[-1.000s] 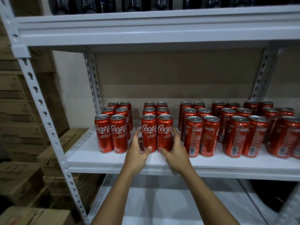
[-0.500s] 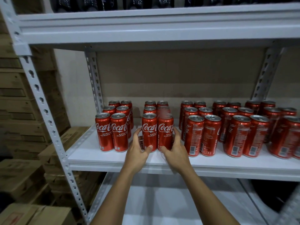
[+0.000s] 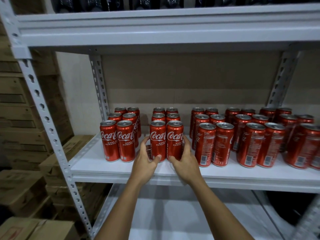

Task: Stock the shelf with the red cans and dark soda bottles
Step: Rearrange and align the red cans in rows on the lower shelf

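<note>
From the head view, two red cans [image 3: 166,141] at the front of the middle group are held on the white shelf [image 3: 97,163]. The left hand [image 3: 144,157] is curled round one, the right hand [image 3: 186,157] round the other. "Coca-Cola" and "RASA" can be read. Dark bottles [image 3: 121,3] are seen on the shelf above.

A stockroom or warehouse storage area: a white slotted-angle metal shelving unit [image 3: 52,129] holds rows of red cans [image 3: 223,144] grouped in blocks on its middle shelf [image 3: 97,163], with dark shrink-wrapped bottles [image 3: 121,2] on the level above. Stacked brown cardboard cartons [image 3: 22,193] stand beside the rack against a plain white wall [image 3: 76,94], under dim lighting.
</note>
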